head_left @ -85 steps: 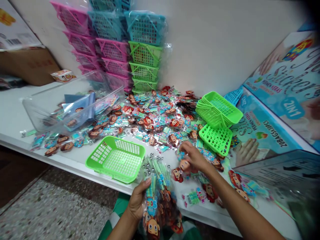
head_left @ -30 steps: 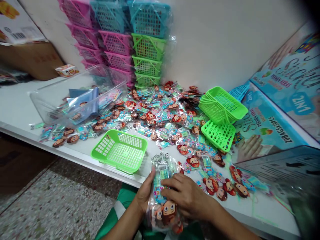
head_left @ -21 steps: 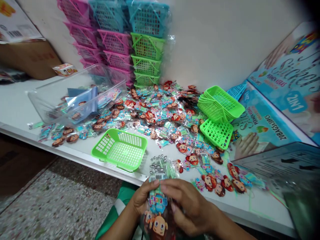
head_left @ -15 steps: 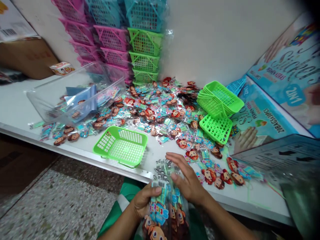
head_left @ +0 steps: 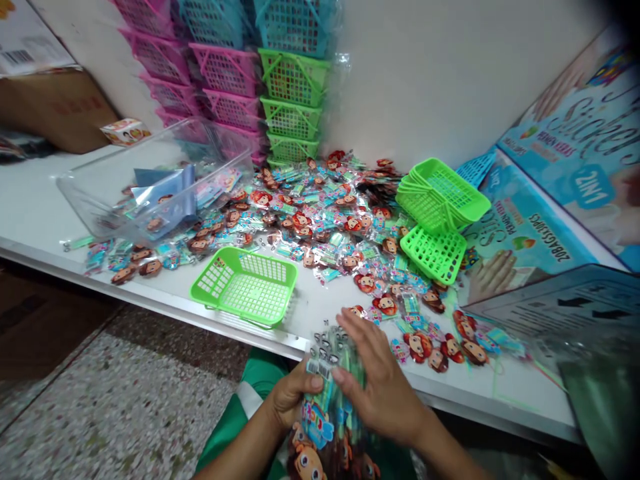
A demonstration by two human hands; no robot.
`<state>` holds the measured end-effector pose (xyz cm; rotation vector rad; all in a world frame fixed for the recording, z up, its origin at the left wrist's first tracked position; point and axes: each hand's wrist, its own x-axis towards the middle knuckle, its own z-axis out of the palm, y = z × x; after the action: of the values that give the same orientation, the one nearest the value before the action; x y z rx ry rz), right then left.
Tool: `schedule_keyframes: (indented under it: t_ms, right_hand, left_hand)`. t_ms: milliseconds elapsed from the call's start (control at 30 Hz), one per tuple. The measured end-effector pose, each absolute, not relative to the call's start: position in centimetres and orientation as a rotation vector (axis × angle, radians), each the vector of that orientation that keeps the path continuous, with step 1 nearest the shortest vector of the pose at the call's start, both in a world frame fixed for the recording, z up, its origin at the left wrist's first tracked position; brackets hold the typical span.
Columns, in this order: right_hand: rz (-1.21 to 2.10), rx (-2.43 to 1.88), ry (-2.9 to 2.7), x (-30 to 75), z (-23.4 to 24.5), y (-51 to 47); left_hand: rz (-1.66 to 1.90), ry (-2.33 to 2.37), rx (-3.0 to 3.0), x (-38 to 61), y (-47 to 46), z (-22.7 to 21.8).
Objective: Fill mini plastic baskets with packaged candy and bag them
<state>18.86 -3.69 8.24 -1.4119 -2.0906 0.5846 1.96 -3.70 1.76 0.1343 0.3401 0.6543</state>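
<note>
Surface [head_left: 30, 213]: white, crossing the view from left to right along the wall [head_left: 410, 80].
Blue boxes [head_left: 555, 160]: at the far right, printed; one reads "2IN1".
Wrapped baskets [head_left: 295, 77]: pink, blue and green, stacked in columns against the wall under clear film.
Packets [head_left: 303, 220]: a spread pile across the middle of the surface, each with a cartoon head; more lie to the right, near the front edge.
Carton [head_left: 60, 110]: brown, at the back left.
Tub [head_left: 83, 200]: clear, left of the pile, with packets and a blue sheet [head_left: 167, 193] showing through it.
Green stack [head_left: 440, 193]: nested baskets, tilted, beside the blue boxes.
Basket [head_left: 250, 290]: green, open side up near the front edge, left of the bunch and apart from it.
Bunch [head_left: 317, 420]: packets gathered in front of the surface's edge, above green trousers [head_left: 227, 427], ringed ends up, heads down.
Right hand [head_left: 383, 393]: at the bunch's right side; fingers extended, thumb spread from them.
Left hand [head_left: 290, 400]: fingers pinching the bunch, thumb across its front.
</note>
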Motion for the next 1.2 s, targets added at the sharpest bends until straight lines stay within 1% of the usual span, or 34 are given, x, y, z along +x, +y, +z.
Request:
schedule_keyframes:
  t_ms: [67,200,267,367,433,633,700,767,867,933,1000,1133,1200]
  right_hand:
    - [0.767,-1.346,-2.047,20.0,9.2,-1.6]
    - [1.372,-1.047,-2.129,20.9,10.2,1.6]
    - [1.479,-0.994,-2.163,20.3,10.0,1.6]
    - [1.416,-1.059,-2.133,19.4,9.4,0.7]
    - [1.437,-1.086,-2.061,19.2,9.0,0.3]
    - [1.434,-1.106,-1.906,18.5,8.2,0.0]
    - [1.377,-1.235,-1.694,18.4,7.6,-0.5]
    - [1.340,-1.416,-1.317,18.6,6.9,-1.6]
    - [1.489,-1.608,-1.001,18.5,6.1,-4.2]
    - [1.538,-1.730,-1.021,17.7,5.7,-6.1]
    - [1.491,-1.817,-1.112,16.5,5.3,-7.6]
    - [1.370,-1.855,-1.304,15.0,4.6,-8.9]
    - [1.399,-1.829,-1.311,15.2,4.5,-8.9]
  left_hand:
    - [0.595,0.301,0.138,2.1,-3.5,1.9]
    - [0.561,0.259,0.133,2.3,-3.8,1.8]
    - [0.580,0.261,0.113,2.3,-4.2,1.3]
    - [0.569,0.269,0.101,2.2,-4.5,0.2]
    - [0.563,0.269,0.107,2.3,-4.5,-0.2]
    - [0.570,0.289,0.113,2.4,-4.3,0.1]
    - [0.589,0.305,0.109,2.1,-4.3,0.1]
    - [0.609,0.333,0.084,1.8,-4.2,0.0]
    - [0.640,0.418,-0.002,1.5,-4.0,0.2]
    - [0.699,0.490,-0.058,1.8,-4.0,0.6]
    - [0.747,0.538,-0.079,2.0,-4.1,1.0]
    - [0.725,0.598,-0.043,2.1,-4.9,1.1]
    - [0.731,0.647,-0.004,2.0,-5.2,1.1]
